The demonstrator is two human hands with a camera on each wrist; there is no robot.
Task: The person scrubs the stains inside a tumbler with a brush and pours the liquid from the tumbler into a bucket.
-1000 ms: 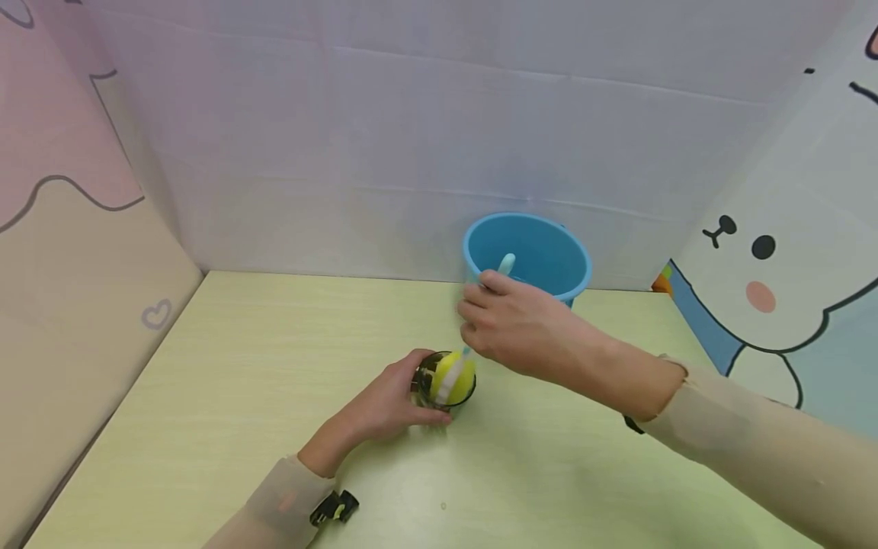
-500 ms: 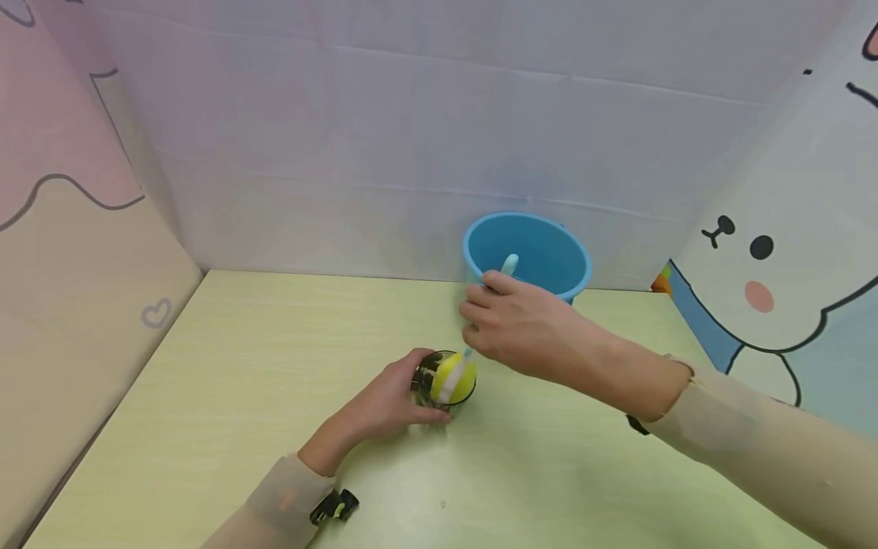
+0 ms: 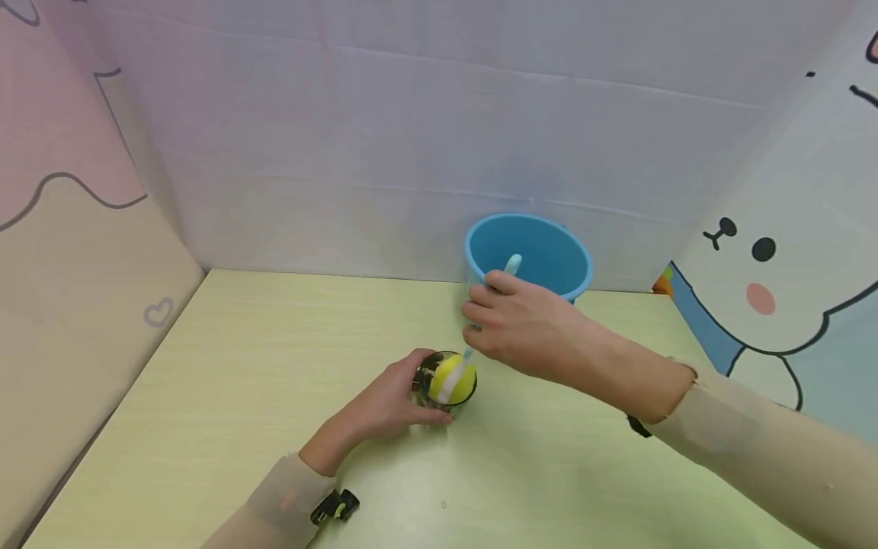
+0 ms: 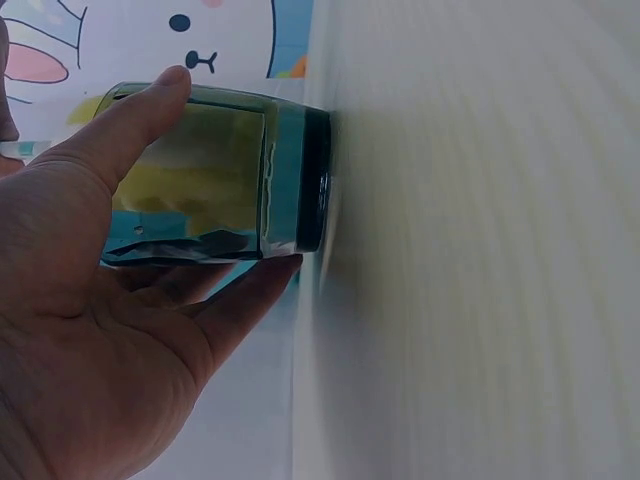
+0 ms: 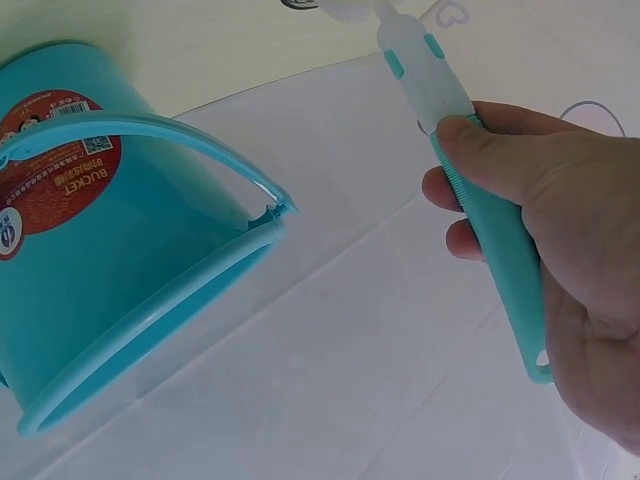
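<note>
My left hand grips a clear drinking glass with a dark pattern, thumb on one side and fingers on the other. The glass stands with its base at the tabletop, mouth up. Inside it sits the yellow-and-white sponge head of a cup brush, part of it showing above the rim. With thumb and fingers curled around the brush's teal handle, my right hand holds it at a slant above the glass. The handle's looped end sticks out past the palm in the right wrist view.
A blue bucket with a red label stands at the back of the pale table, just beyond my right hand. Its carrying handle shows in the right wrist view. A white sheet and cartoon-printed panels enclose the table.
My right hand and the brush have shifted very slightly to the right. The left hand and glass stay where they were.
</note>
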